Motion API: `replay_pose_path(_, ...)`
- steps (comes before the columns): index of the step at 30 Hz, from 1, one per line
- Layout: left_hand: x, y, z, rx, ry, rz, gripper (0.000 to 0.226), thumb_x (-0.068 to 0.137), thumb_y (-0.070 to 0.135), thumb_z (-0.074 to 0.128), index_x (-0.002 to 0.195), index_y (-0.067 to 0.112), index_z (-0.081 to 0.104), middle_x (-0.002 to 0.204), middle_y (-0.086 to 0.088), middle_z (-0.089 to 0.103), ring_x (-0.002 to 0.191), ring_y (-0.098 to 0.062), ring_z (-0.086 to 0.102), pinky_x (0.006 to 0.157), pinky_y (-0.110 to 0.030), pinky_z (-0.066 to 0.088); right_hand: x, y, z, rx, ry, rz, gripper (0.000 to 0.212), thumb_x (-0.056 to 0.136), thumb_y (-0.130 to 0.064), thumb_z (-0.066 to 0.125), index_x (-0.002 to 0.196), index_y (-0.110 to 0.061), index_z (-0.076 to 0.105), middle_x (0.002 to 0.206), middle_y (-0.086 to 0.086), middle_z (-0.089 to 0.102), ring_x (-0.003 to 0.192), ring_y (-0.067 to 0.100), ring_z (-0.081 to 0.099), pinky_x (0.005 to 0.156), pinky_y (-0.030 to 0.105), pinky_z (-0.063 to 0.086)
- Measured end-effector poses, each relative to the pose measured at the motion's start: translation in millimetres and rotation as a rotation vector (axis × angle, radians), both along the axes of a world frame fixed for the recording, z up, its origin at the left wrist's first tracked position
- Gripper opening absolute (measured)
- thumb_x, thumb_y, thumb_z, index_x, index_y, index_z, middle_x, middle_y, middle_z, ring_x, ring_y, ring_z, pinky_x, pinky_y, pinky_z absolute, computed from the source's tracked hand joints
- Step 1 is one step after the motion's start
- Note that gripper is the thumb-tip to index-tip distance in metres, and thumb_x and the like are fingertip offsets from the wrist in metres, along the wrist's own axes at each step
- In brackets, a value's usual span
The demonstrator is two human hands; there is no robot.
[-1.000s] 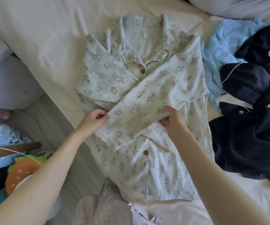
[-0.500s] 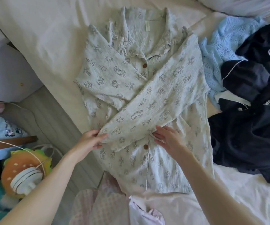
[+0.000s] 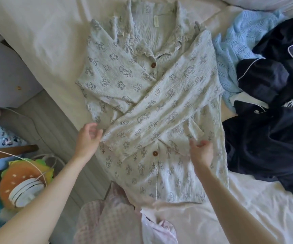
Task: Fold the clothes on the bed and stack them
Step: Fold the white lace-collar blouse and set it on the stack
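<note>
While a cream-sheeted bed (image 3: 50,43) fills most of the frame, the pale green printed pyjama shirt (image 3: 151,106) lies flat at its centre, collar toward the top edge, both sleeves folded across the chest so that the one from the right side of the frame overlaps the other. A heap of dark navy clothes (image 3: 272,120) takes up the right side, with a light blue knit (image 3: 230,48) tucked just beside the shirt's shoulder at upper right. A pink checked garment (image 3: 105,219) lies at the bottom centre, touching the shirt's hem. No container shows among the clothes.

The left hand (image 3: 87,138) hovers at the cuff of the upper sleeve, fingers loosely spread, holding nothing. The right hand (image 3: 201,150) is relaxed and open over the shirt's lower front, just right of the button placket.

Half a second ago both hands were pressed on the sleeve; now they have lifted and drawn apart, leaving it lying flat.
</note>
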State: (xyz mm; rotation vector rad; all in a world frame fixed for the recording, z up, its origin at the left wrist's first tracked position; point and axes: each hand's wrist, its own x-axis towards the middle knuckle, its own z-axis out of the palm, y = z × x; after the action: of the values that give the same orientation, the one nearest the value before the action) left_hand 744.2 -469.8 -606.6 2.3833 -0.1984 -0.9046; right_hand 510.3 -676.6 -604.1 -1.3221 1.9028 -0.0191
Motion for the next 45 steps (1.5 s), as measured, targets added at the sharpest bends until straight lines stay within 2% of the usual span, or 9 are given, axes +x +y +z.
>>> replay_pose_path(6,10,-43,1,-0.021,-0.043,-0.268,0.025,0.087,0.037,0.063,0.102,0.019,0.053,0.095,0.005,0.059,0.088,-0.014,0.057,0.084,-0.032,0.048,6,-25,-2,0.33,-0.183,-0.343,0.025,0.086,-0.018,0.067,0.068,-0.011,0.052,0.06,0.002,0.047,0.047,0.014,0.04,0.041,0.022,0.034)
replay_pose_path(11,4,-57,5,-0.063,-0.069,-0.289,0.011,0.088,0.029,0.063,0.092,0.019,0.058,0.098,0.0,0.06,0.094,-0.019,0.057,0.094,-0.043,0.044,-1,-17,2,0.175,-0.187,-0.308,0.009,0.09,-0.019,0.061,0.088,-0.011,0.057,0.073,0.007,0.046,0.06,0.014,0.038,0.056,0.024,0.034)
replay_pose_path(14,5,-55,8,-0.182,-0.107,-0.221,0.009,0.092,0.023,0.058,0.093,0.014,0.056,0.091,0.002,0.06,0.085,-0.014,0.056,0.083,-0.022,0.047,-9,-13,5,0.14,-0.227,-0.315,0.038,0.09,-0.021,0.061,0.105,0.013,0.056,0.08,0.018,0.049,0.075,0.021,0.042,0.069,0.031,0.038)
replay_pose_path(19,4,-50,4,-0.25,-0.096,-0.118,0.01,0.093,0.023,0.057,0.093,0.013,0.054,0.083,0.009,0.057,0.073,0.002,0.053,0.065,-0.008,0.043,-15,-12,5,0.132,-0.211,-0.26,0.018,0.091,-0.016,0.058,0.078,-0.003,0.058,0.076,0.008,0.053,0.068,0.017,0.047,0.067,0.03,0.041)
replay_pose_path(25,9,-34,-9,-0.163,-0.1,0.072,0.036,0.09,0.013,0.06,0.123,0.007,0.047,0.125,-0.009,0.046,0.109,-0.019,0.051,0.101,-0.035,0.043,-43,4,0,0.074,-0.068,-0.057,0.031,0.088,-0.009,0.049,0.061,-0.02,0.037,0.053,-0.007,0.033,0.046,0.01,0.028,0.041,0.018,0.022)
replay_pose_path(29,24,-20,-22,-0.095,0.022,0.169,0.05,0.092,0.022,0.06,0.135,0.025,0.036,0.142,-0.005,0.03,0.125,-0.017,0.036,0.108,-0.037,0.031,-73,13,5,-0.096,0.089,0.095,0.004,0.09,-0.015,0.051,0.092,-0.019,0.052,0.09,0.001,0.05,0.076,0.018,0.046,0.066,0.026,0.038)
replay_pose_path(33,37,-21,-33,-0.1,0.101,0.234,0.057,0.092,0.024,0.06,0.141,0.012,0.033,0.127,-0.002,0.047,0.115,-0.017,0.046,0.093,-0.027,0.034,-100,0,6,-0.241,0.234,0.16,0.028,0.093,-0.029,0.052,0.11,-0.007,0.052,0.114,0.009,0.051,0.108,0.027,0.045,0.091,0.046,0.038)
replay_pose_path(40,16,13,-41,0.003,0.367,0.14,0.028,0.09,0.013,0.059,0.117,0.005,0.057,0.116,-0.008,0.063,0.11,-0.024,0.056,0.097,-0.038,0.043,-126,-7,-8,0.032,0.185,0.245,0.036,0.09,-0.041,0.057,0.089,-0.007,0.047,0.085,0.008,0.052,0.08,0.027,0.051,0.065,0.033,0.038)
replay_pose_path(45,-28,59,-43,0.144,0.513,0.088,0.045,0.087,0.023,0.066,0.127,0.007,0.052,0.113,0.001,0.056,0.105,-0.018,0.05,0.093,-0.032,0.037,-153,7,-7,0.147,0.197,0.218,0.033,0.088,-0.049,0.056,0.087,-0.016,0.052,0.075,-0.001,0.057,0.069,0.019,0.054,0.052,0.029,0.036)
